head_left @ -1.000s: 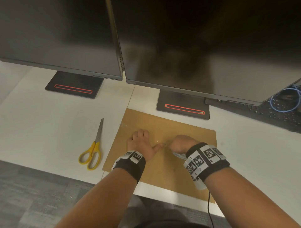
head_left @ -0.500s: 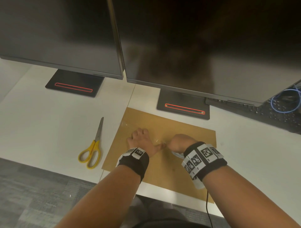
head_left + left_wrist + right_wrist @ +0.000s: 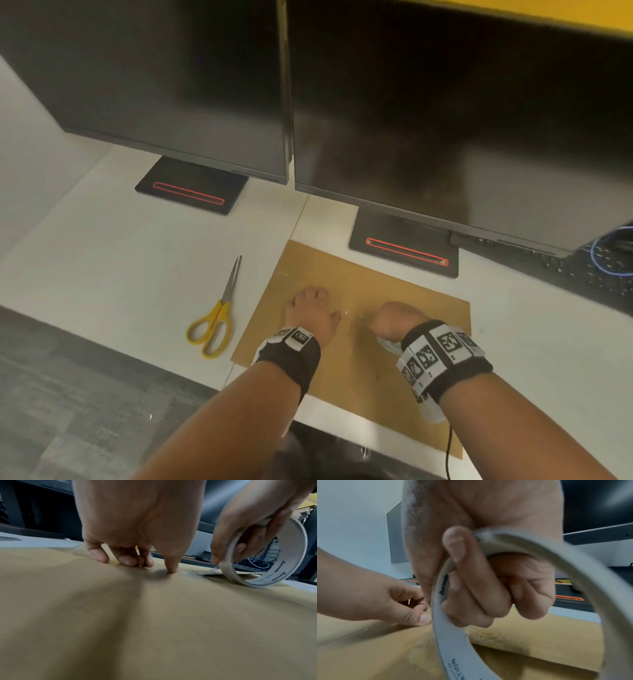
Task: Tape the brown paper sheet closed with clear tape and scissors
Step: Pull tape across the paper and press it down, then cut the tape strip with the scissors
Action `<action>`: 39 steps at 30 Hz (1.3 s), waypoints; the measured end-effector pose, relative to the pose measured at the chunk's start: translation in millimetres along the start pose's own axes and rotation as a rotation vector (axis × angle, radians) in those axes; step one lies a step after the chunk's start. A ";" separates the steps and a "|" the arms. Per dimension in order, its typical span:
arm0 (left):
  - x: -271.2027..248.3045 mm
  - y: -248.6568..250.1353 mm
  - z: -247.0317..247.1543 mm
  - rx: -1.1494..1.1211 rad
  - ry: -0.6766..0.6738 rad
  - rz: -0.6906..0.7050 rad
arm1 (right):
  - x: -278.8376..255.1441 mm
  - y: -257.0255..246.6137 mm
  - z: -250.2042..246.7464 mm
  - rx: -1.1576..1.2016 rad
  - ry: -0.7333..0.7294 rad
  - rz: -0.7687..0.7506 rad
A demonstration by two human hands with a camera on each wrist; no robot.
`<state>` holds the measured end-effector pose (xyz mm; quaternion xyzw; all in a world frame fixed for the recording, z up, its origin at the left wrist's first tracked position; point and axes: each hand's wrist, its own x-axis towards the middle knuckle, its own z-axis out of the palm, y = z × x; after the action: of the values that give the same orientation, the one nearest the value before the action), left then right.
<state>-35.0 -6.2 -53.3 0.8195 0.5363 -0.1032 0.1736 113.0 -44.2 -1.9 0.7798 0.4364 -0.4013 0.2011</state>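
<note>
The brown paper sheet point(image 3: 359, 370) lies flat on the white desk. My left hand point(image 3: 310, 310) rests on it, fingertips and thumb point(image 3: 171, 563) pressing a clear tape strip point(image 3: 211, 570) onto the paper. Just to the right, my right hand point(image 3: 390, 318) grips the white tape roll point(image 3: 295, 543), fingers curled through its core, its lower rim touching the paper. From the roll point(image 3: 452, 635) the strip runs toward the left thumb. Yellow-handled scissors point(image 3: 224, 305) lie shut on the desk left of the sheet, untouched.
Two dark monitors point(image 3: 445, 120) hang over the back of the desk, with their black stands point(image 3: 404, 250) just behind the sheet. A black keyboard point(image 3: 582, 274) and a blue cable point(image 3: 613, 250) sit at the far right. The desk's front edge point(image 3: 171, 370) runs under my forearms.
My right hand has drawn the roll slightly to the right, away from the left thumb. The left hand stays pressed on the paper; the scissors have not moved.
</note>
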 end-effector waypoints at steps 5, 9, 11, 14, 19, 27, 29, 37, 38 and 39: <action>-1.7 -17.4 -10.3 -0.057 0.012 -0.001 | -1.6 -3.5 -0.8 -0.013 -0.019 0.027; 0.7 -50.4 -29.9 -0.019 0.117 -0.217 | -1.1 -5.2 1.1 -0.060 0.007 -0.007; 2.1 -73.0 -32.7 -0.042 0.128 -0.332 | -3.0 -8.2 0.7 -0.071 0.008 -0.008; 3.2 -97.6 -26.6 -0.112 0.070 -0.495 | -4.0 -10.8 0.2 -0.113 0.021 -0.028; 2.0 -111.0 -20.6 -0.105 0.101 -0.551 | 0.7 -14.2 -1.4 -0.180 0.001 -0.024; 4.4 -117.0 -32.2 -0.159 0.131 -0.471 | 1.8 -11.3 -0.7 -0.107 0.028 -0.016; 6.0 -110.5 -34.4 -0.185 0.134 -0.463 | -0.5 -10.2 -1.8 -0.085 0.030 -0.013; 20.1 -55.4 -42.4 -0.224 0.163 -0.048 | -4.8 2.7 0.3 0.008 0.057 -0.018; 20.0 -45.7 -43.1 -0.263 0.111 -0.005 | -6.6 5.1 1.0 0.024 0.070 -0.018; 19.5 -36.8 -42.7 -0.317 0.062 0.035 | -8.0 7.0 1.7 0.037 0.085 -0.020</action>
<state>-61.5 40.6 -27.3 0.7938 0.5367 0.0108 0.2858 115.7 -53.2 3.2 0.7953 0.4450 -0.3777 0.1639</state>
